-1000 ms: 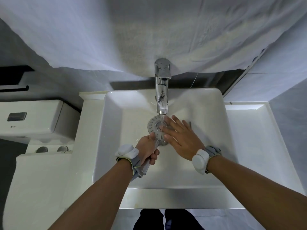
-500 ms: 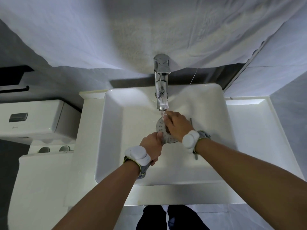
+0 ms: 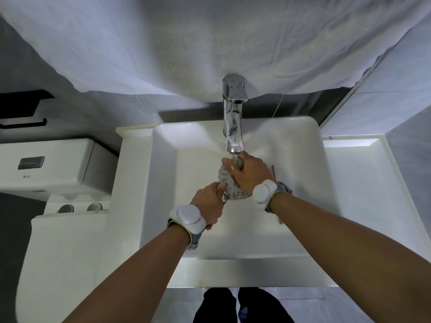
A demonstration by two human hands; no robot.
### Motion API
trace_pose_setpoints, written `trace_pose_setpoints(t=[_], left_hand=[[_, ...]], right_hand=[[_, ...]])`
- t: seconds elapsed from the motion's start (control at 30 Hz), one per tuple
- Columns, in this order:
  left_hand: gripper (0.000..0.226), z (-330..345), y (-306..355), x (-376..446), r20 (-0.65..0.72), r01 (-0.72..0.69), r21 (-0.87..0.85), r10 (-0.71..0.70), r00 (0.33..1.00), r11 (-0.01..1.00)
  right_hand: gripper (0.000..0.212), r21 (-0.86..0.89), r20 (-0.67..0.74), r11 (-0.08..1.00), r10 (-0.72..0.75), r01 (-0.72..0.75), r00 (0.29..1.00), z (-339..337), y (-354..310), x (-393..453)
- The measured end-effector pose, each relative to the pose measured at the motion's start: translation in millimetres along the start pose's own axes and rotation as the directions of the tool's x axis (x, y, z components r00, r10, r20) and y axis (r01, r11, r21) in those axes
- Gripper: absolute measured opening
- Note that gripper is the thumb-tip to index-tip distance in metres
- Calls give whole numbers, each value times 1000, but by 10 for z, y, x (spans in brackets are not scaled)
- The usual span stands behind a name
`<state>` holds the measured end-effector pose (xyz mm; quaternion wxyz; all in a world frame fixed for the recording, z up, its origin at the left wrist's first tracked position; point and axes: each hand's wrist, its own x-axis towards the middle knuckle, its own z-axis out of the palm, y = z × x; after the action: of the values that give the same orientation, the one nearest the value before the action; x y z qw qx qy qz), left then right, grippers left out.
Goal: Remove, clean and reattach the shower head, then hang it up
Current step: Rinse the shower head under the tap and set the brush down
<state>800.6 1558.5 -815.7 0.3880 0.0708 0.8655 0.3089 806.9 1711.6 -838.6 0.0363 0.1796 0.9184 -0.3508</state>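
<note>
The round grey shower head (image 3: pixel 227 180) is held face up over the white sink (image 3: pixel 177 159), under the chrome tap (image 3: pixel 233 117). Water runs from the tap onto it. My left hand (image 3: pixel 210 203) grips the shower head's handle from below, thumb against the rim of the disc. My right hand (image 3: pixel 248 172) lies over the disc's far side, fingers bent onto its face in the water stream. Most of the disc and all of the handle are hidden by my hands.
A white countertop (image 3: pixel 363 194) runs to the right of the sink. A toilet cistern (image 3: pixel 46 164) and lid stand to the left. White cloth (image 3: pixel 210 43) hangs over the wall behind the tap. A thin metal rod (image 3: pixel 273 173) lies in the basin behind my right wrist.
My right hand has turned from flat beside the disc to lying over its face under the stream. The left hand keeps its grip. The head has shifted slightly toward the tap.
</note>
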Motion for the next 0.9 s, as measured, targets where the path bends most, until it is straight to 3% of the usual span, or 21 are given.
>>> trace_pose_setpoints(t=[0.07, 0.17, 0.3, 0.37, 0.43, 0.5, 0.6, 0.73, 0.83, 0.9], left_hand=[[54, -5, -38, -10, 8, -5, 7, 5, 1000, 1000], [55, 29, -93, -5, 12, 5, -9, -5, 1000, 1000], [43, 48, -161, 1, 60, 32, -149, -23, 998, 988], [50, 35, -216, -21, 95, 65, -268, -41, 995, 961], [55, 18, -258, -34, 115, 87, -368, -48, 992, 926], [53, 5, -276, -31, 131, 94, -435, -41, 991, 896], [48, -23, -257, 9, 141, 112, -505, -46, 989, 856], [46, -63, -136, 97, 146, 104, -441, -43, 988, 891], [41, -117, -6, 165, 132, 5, -368, 46, 990, 930], [40, -175, 30, 211, 107, -42, -319, 80, 991, 947]], right_hand=[[47, 102, 44, 990, 91, -95, 995, -10, 44, 67], [50, 376, 98, 885, 256, -274, 962, 14, 89, 62], [29, 628, -14, 733, 345, -260, 939, 165, 86, -96], [24, 812, 141, 481, 389, -331, 910, 184, 105, -107], [34, 907, 347, 139, 293, -398, 891, 180, 159, -105], [47, 898, 437, -27, 165, -439, 884, 166, 201, -112], [44, 876, 482, -33, 93, -481, 871, 198, 216, -160], [29, 913, 366, 79, 272, -400, 890, 219, 111, -104], [37, 951, 295, -29, 373, -307, 880, 221, 12, -61], [39, 953, 296, -156, 305, -260, 905, 238, -18, -100]])
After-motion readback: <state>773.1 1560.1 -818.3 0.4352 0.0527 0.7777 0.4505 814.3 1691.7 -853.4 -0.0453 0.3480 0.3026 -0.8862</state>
